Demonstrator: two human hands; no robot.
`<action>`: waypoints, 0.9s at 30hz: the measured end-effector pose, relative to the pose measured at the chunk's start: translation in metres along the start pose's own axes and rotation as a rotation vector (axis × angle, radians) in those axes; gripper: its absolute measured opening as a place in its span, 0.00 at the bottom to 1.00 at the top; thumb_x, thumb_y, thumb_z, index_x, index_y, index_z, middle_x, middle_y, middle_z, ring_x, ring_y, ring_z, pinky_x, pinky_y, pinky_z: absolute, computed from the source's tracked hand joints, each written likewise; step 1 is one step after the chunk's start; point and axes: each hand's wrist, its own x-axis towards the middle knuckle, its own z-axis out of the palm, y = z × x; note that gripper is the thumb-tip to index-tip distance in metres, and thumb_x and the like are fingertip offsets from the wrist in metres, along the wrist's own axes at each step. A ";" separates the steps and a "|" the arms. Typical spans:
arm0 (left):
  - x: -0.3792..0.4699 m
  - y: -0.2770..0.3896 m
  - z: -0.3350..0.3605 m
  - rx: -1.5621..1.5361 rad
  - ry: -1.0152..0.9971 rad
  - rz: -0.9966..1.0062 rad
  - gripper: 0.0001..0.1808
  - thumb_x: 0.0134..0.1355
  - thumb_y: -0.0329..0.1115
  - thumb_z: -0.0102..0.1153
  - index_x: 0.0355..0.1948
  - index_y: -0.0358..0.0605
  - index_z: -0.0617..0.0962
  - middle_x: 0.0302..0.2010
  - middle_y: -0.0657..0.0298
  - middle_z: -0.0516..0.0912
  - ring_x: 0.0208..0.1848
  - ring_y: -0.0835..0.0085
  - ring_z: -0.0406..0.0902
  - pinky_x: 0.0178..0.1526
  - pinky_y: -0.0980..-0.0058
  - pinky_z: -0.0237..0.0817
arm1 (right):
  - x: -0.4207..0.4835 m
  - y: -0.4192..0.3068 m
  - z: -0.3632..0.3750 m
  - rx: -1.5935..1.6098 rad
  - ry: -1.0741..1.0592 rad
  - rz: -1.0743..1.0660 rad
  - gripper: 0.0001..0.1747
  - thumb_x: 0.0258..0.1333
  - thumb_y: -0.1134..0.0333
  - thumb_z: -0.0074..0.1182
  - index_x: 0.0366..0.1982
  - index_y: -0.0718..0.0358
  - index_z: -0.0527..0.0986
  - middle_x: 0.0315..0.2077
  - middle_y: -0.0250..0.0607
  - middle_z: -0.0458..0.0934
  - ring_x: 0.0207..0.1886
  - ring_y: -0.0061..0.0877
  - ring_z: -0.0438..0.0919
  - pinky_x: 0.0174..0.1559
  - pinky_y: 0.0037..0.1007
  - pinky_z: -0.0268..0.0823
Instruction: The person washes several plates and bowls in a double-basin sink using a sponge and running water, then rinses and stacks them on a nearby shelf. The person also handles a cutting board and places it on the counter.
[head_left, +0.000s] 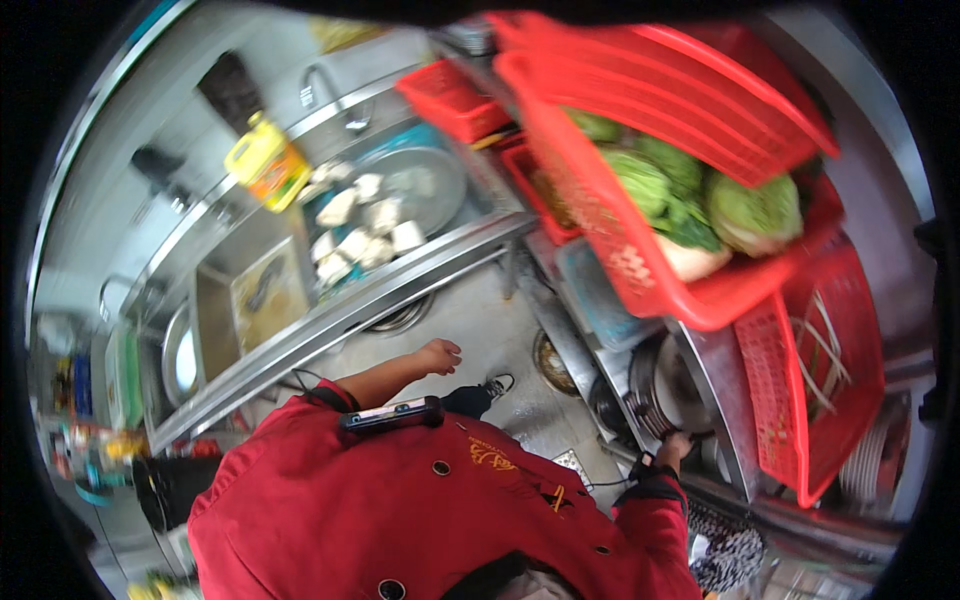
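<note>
My left hand (440, 356) hangs in the air over the tiled floor, in front of the steel sink counter. Its fingers are loosely bent, and nothing shows in them. On the other side, my right hand (679, 445) reaches in at a steel shelf unit, at the edge of a stack of round metal pans (649, 390). Its fingertips are partly hidden, so whether they grip a rim cannot be told. Above this hand stands a red plastic basket (776, 397) with pale stalks in it.
A red basket (637, 292) of cabbages (754, 214) overhangs the shelf unit. White chunks (360, 244) and a round metal basin (442, 202) lie in one sink, beside a yellow jug (268, 165). Another sink (214, 322) holds cloudy water. A floor drain (571, 466) lies near my right arm.
</note>
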 end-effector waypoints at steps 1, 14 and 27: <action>-0.013 -0.021 -0.016 -0.090 0.068 -0.053 0.22 0.59 0.30 0.57 0.55 0.36 0.73 0.39 0.56 0.82 0.34 0.66 0.82 0.31 0.72 0.74 | -0.020 -0.003 -0.016 0.625 0.041 0.209 0.25 0.62 0.56 0.43 0.56 0.61 0.70 0.54 0.39 0.73 0.57 0.32 0.72 0.55 0.32 0.64; -0.021 -0.139 -0.153 -0.522 0.170 -0.001 0.13 0.58 0.30 0.56 0.44 0.36 0.76 0.30 0.58 0.81 0.26 0.72 0.79 0.25 0.75 0.70 | -0.197 -0.160 -0.012 1.606 0.294 0.551 0.21 0.63 0.56 0.46 0.47 0.64 0.77 0.42 0.50 0.80 0.44 0.39 0.78 0.47 0.36 0.69; 0.048 -0.080 -0.126 0.144 -0.395 0.211 0.18 0.62 0.30 0.53 0.54 0.38 0.72 0.39 0.60 0.81 0.34 0.74 0.79 0.34 0.78 0.70 | -0.476 -0.104 -0.066 1.284 0.570 0.888 0.25 0.55 0.58 0.53 0.51 0.66 0.73 0.48 0.55 0.76 0.54 0.46 0.73 0.56 0.41 0.64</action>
